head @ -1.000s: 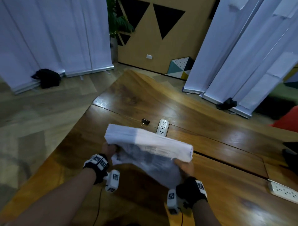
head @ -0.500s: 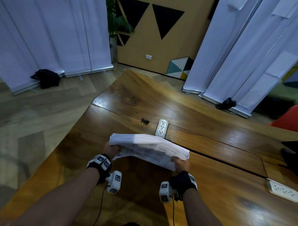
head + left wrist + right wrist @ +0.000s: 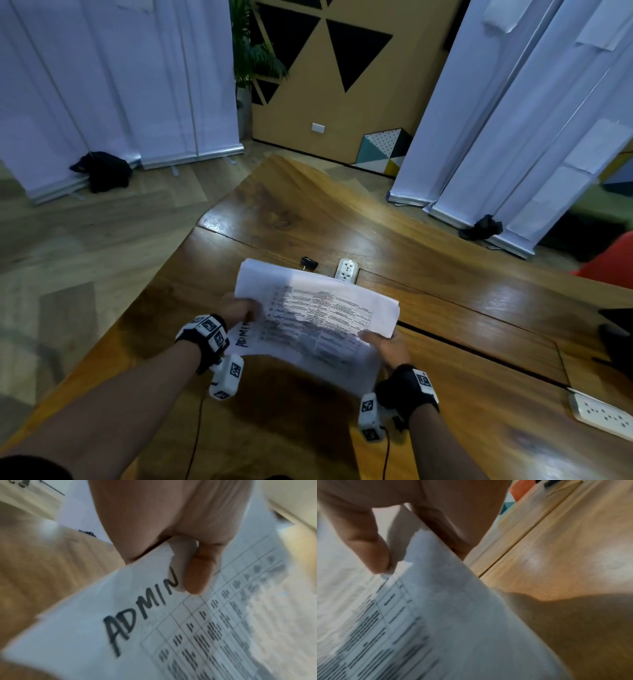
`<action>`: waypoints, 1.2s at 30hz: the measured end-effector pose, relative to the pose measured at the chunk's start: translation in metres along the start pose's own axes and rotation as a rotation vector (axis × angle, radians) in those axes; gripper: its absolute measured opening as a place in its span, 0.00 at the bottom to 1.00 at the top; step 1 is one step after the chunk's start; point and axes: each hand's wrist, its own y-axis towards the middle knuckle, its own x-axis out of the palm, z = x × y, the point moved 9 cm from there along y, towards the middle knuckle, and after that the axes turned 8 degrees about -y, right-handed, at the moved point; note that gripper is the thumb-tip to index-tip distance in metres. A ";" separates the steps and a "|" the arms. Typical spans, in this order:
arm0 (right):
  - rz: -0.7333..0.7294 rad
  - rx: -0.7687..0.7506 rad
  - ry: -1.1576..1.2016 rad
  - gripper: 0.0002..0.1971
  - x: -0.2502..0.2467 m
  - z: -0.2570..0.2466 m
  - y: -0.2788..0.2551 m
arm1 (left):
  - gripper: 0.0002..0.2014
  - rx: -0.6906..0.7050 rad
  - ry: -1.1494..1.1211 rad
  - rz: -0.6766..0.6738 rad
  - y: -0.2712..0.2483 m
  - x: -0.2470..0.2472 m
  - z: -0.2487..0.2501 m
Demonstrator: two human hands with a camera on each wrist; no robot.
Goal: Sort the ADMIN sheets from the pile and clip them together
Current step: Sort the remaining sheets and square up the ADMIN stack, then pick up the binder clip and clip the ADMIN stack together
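I hold a pile of white printed sheets (image 3: 318,308) above the wooden table (image 3: 462,342), tilted toward me. The front sheet (image 3: 120,615) carries a table of text and the handwritten word ADMIN at its left corner. My left hand (image 3: 239,308) pinches the pile's left edge, thumb (image 3: 197,574) on the front sheet beside the word. My right hand (image 3: 387,346) pinches the right edge, thumb (image 3: 373,550) on top and fingers behind the sheets (image 3: 436,615). A small black binder clip (image 3: 309,263) lies on the table just beyond the pile.
A white power strip (image 3: 346,270) is set in the table behind the sheets, and another (image 3: 603,414) lies near the right edge. A dark object (image 3: 616,339) sits at far right. White roll-up banners (image 3: 513,120) stand on the floor beyond the table.
The pile has tipped back up toward me after dipping flatter, so the front sheet with ADMIN now faces me. Both hands keep their hold on its edges.
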 end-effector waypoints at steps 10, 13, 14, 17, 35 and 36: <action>-0.038 0.056 0.268 0.18 0.039 -0.007 -0.014 | 0.20 -0.266 -0.038 -0.202 0.009 -0.025 -0.025; -0.147 0.145 0.411 0.32 0.066 0.006 -0.016 | 0.10 -0.225 -0.235 -0.222 -0.003 -0.038 -0.022; -0.188 0.157 0.438 0.35 0.075 0.004 -0.018 | 0.10 -0.215 -0.323 -0.169 0.001 -0.048 -0.024; -0.311 0.126 0.514 0.16 0.100 -0.014 -0.030 | 0.17 -0.156 -0.565 0.084 0.017 -0.085 -0.042; -0.260 0.016 -0.183 0.30 0.204 -0.055 0.055 | 0.18 -0.041 -0.234 0.387 0.112 -0.164 -0.014; -0.195 -0.038 -0.284 0.27 0.195 -0.063 0.068 | 0.19 -0.047 -0.257 0.373 0.117 -0.171 -0.015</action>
